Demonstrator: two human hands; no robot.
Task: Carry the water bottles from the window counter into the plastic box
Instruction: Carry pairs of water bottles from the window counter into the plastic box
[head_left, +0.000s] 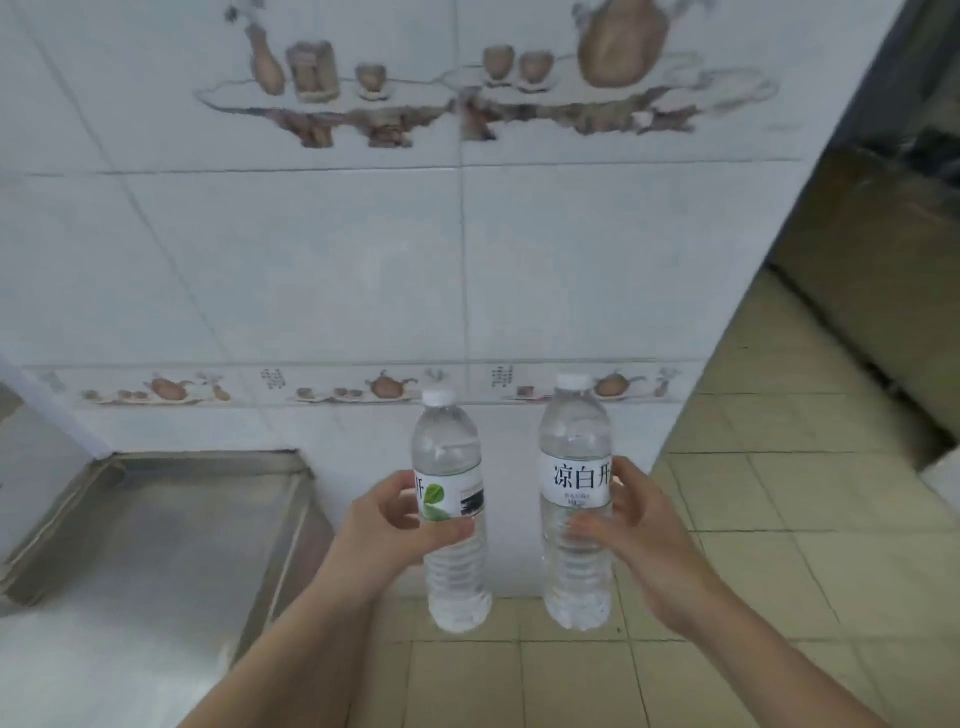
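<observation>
Left hand (402, 525) is wrapped round the label band of a clear plastic water bottle with a white cap and green-leaf label (453, 512), and right hand (631, 530) grips a second clear, white-capped bottle with black characters on its white label (575, 501), both upright, side by side, held out over the beige tiled floor (753, 519). This looks like the carrying step. A steel worktop (156, 519) sits left of the left hand and a white tiled wall (363, 260) stands ahead, with no plastic box in view, so next comes finding it and lowering both bottles in without knocking them together.

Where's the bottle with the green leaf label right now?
In the head view, the green-leaf bottle is held upright in the left hand, just left of the right hand's bottle, above the floor beside the steel counter.
</observation>
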